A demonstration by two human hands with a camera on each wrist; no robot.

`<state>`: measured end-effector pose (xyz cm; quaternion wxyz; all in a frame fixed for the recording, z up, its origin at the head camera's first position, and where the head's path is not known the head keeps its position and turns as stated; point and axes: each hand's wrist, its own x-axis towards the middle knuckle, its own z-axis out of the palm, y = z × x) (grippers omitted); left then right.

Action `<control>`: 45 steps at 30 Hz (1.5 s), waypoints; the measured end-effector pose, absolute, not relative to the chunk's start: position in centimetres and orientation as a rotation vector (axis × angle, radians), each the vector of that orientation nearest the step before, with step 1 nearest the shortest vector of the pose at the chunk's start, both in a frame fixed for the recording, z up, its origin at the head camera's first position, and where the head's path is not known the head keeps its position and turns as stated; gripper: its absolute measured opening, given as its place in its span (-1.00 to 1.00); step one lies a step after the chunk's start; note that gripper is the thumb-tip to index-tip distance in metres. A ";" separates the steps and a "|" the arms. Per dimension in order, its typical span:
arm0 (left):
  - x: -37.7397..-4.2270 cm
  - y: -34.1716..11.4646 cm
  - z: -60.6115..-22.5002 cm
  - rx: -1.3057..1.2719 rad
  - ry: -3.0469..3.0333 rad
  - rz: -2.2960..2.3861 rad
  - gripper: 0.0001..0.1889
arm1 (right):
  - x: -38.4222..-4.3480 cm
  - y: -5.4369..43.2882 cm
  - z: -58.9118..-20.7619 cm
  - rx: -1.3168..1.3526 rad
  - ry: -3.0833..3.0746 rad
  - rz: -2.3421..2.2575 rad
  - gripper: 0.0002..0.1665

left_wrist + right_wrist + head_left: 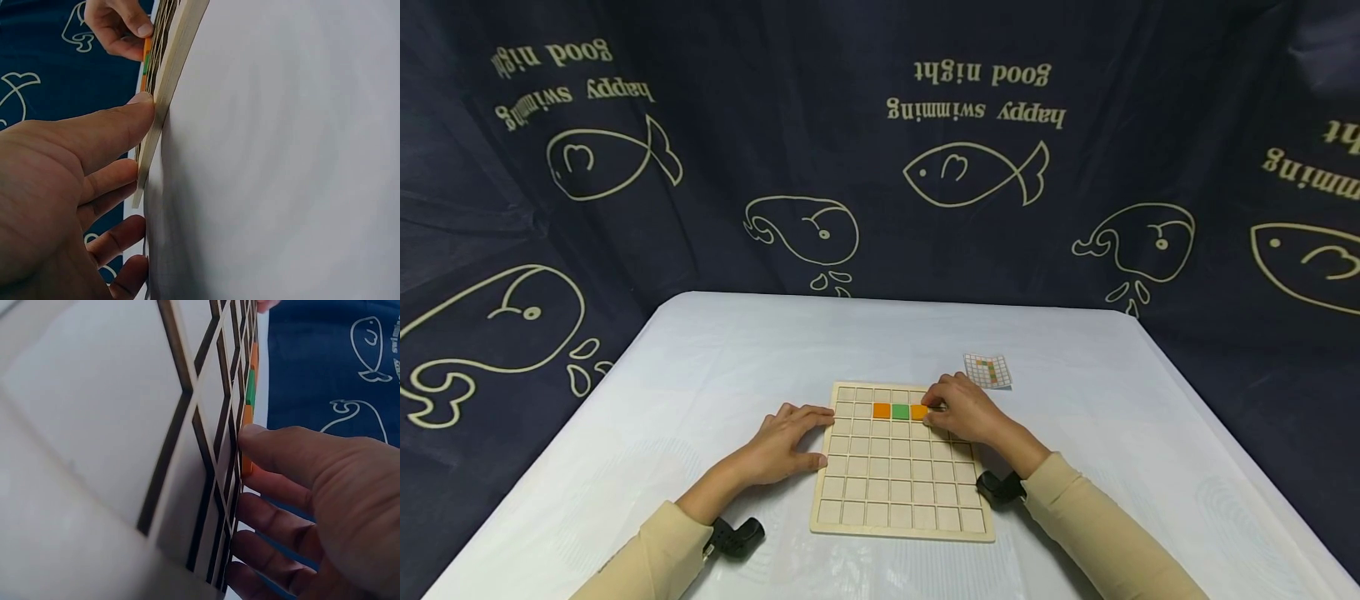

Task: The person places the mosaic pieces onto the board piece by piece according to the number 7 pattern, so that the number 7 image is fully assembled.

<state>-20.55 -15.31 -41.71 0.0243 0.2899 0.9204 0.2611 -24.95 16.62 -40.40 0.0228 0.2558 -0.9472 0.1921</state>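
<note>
A square wooden grid board (902, 532) lies on the table. In its second row from the far edge sit an orange tile (882, 411), a green tile (900, 412) and a second orange tile (918, 412), side by side. My right hand (968, 408) pinches the right-hand orange tile between thumb and index finger, down at the grid; the right wrist view shows the thumb on this tile (248, 414). On the board's left side, my left hand (778, 446) rests its spread fingertips and thumb against the edge.
Just beyond the board's far right corner lies a small card (988, 371) printed with a grid and coloured squares. A white cloth (760, 342) covers the table. Behind it hangs a dark blue curtain (820, 100) with fish and whale drawings.
</note>
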 end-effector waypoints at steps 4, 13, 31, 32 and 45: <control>-20.5 -15.3 -41.7 0.899 2.851 0.806 -0.41 | -25.1 16.6 -40.4 0.791 -2.931 0.592 -0.76; -20.5 -15.4 -41.8 0.901 2.859 0.801 -0.41 | -25.1 16.6 -40.6 0.781 -2.945 0.618 -0.75; -20.6 -15.4 -41.8 0.898 2.835 0.820 -0.40 | -24.4 17.0 -40.0 0.733 -2.966 0.619 -0.66; -20.6 -15.4 -41.8 0.898 2.834 0.821 -0.40 | -24.3 17.1 -39.9 0.724 -2.966 0.617 -0.65; -20.5 -15.4 -41.7 0.902 2.838 0.817 -0.41 | -23.5 18.7 -39.1 0.658 -2.953 0.660 -0.62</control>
